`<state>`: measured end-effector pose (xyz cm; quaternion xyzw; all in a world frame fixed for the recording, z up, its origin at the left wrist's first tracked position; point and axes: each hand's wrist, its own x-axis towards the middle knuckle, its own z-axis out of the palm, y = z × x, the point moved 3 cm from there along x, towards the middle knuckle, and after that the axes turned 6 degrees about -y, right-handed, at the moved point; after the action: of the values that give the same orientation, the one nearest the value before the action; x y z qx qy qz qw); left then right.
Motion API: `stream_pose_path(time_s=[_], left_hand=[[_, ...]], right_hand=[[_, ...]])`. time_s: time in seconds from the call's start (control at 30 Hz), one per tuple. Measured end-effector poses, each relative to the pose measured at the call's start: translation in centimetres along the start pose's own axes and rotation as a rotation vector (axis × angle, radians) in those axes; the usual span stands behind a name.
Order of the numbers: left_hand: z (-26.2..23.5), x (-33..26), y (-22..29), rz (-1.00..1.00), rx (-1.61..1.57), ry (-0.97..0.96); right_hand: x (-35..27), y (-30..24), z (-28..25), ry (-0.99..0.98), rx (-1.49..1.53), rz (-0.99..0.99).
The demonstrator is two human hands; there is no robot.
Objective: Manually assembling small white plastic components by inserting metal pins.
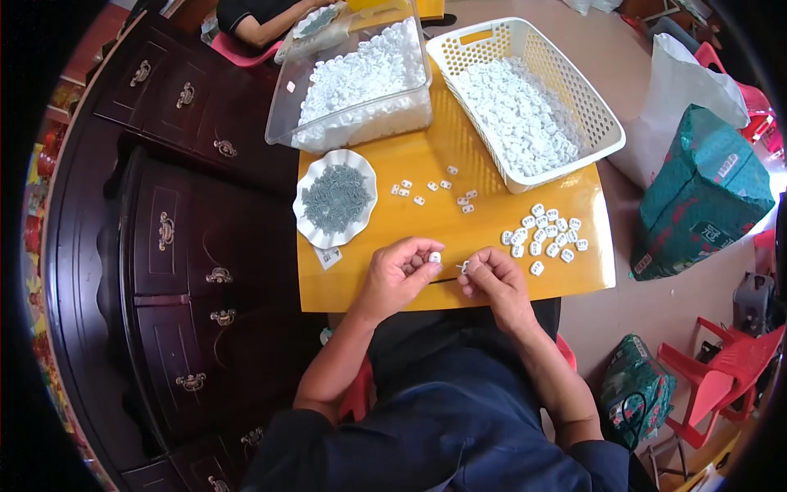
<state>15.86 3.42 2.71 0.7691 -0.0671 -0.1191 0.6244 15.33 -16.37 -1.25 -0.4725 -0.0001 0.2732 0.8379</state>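
Observation:
My left hand (392, 280) pinches a small white rounded plastic piece (434, 257) with dark marking between thumb and fingertips. Close beside it, my right hand (497, 283) has its thumb and fingers pressed round a tiny pale part (464, 267); its kind is too small to make out. Both hands are over the table's near edge, a little apart. Several marked white pieces (540, 221) lie in a loose cluster beyond my right hand. Smaller white pieces with dark spots (445, 184) are scattered farther back. Left of them, a scalloped white plate (326, 239) holds a heap of small grey parts (336, 199).
A clear plastic bin (283, 123) and a white perforated basket (611, 139), both full of white pieces, stand at the yellow table's (393, 225) far side. Dark drawers (188, 238) line the left. Another person's arm (266, 26) shows behind. Green bags (697, 197) and red chairs (725, 369) stand right.

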Motion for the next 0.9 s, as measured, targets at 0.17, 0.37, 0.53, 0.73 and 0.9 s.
stream_pose_path(time_s=[0.17, 0.37, 0.53, 0.73, 0.9], left_hand=[[0.8, 0.0, 0.3, 0.049, -0.021, 0.01], [0.9, -0.1, 1.0, 0.136, 0.123, 0.001], [1.1, -0.2, 1.6, 0.16, 0.152, -0.001], [1.2, -0.1, 1.2, 0.166, 0.154, -0.02], [1.5, -0.1, 1.1, 0.147, 0.14, -0.038]], right_hand=[[0.2, -0.1, 0.0, -0.013, -0.008, -0.003], [-0.1, -0.3, 0.1, -0.013, -0.021, -0.004], [-0.3, -0.3, 0.2, -0.015, -0.024, 0.007], [-0.1, -0.1, 0.1, -0.028, -0.035, 0.002], [-0.1, -0.1, 0.2, -0.032, -0.05, -0.007]])
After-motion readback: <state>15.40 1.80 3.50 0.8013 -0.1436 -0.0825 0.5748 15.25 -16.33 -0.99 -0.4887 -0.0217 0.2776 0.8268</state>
